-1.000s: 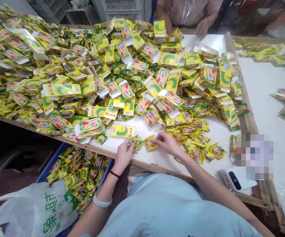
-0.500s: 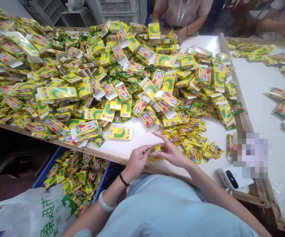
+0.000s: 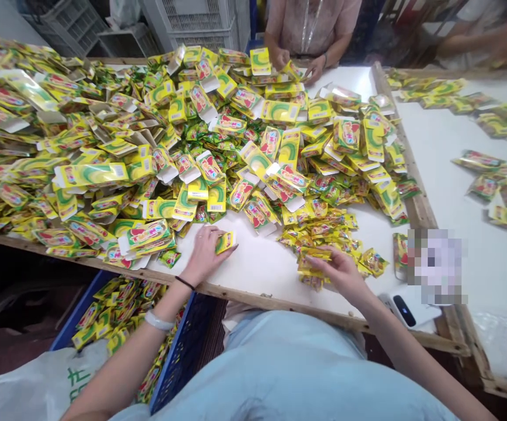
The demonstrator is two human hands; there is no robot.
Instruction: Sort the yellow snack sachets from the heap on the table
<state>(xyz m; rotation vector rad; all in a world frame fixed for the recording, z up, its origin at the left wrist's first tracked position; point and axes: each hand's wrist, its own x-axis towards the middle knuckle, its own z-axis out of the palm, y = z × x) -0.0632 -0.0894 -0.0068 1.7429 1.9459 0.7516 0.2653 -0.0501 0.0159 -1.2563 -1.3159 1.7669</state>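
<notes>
Clock face centred on the white tabletop (image 3: 257, 257) between the hands, 12 away from the wearer. At 9, left hand (image 3: 204, 252) closed over a yellow box (image 3: 226, 242), fingers along the far side, thumb on the near; box lies low at the tabletop, and the over-the-top hold probably suits a slim carton that would otherwise slide. Its contents: cannot tell. Right hand (image 3: 343, 272), between 3 and 4, fingertips pinched narrow on a yellow sachet (image 3: 306, 266); likely taken by the edge because the wrapper is small and limp. Whether more than one is in the pinch, cannot tell. Just beyond, at 2 to 3, loose yellow sachets (image 3: 323, 228) in a pile, presumably kept there for easy reach of that hand. From 9 round to 1, a heap of cartons (image 3: 90, 173), many with white end flaps open, insides mostly hidden; green sachets (image 3: 222, 143) show among them toward 11. At 8, below table level, a blue crate (image 3: 172, 351) holding yellow-and-green packs, a white plastic bag (image 3: 38, 380) against it. Wooden rail (image 3: 415, 199) at 2, perhaps a barrier for the heap. Near 12, grey crates (image 3: 204, 20), contents not visible, and a co-worker (image 3: 310, 35) across the table.
</notes>
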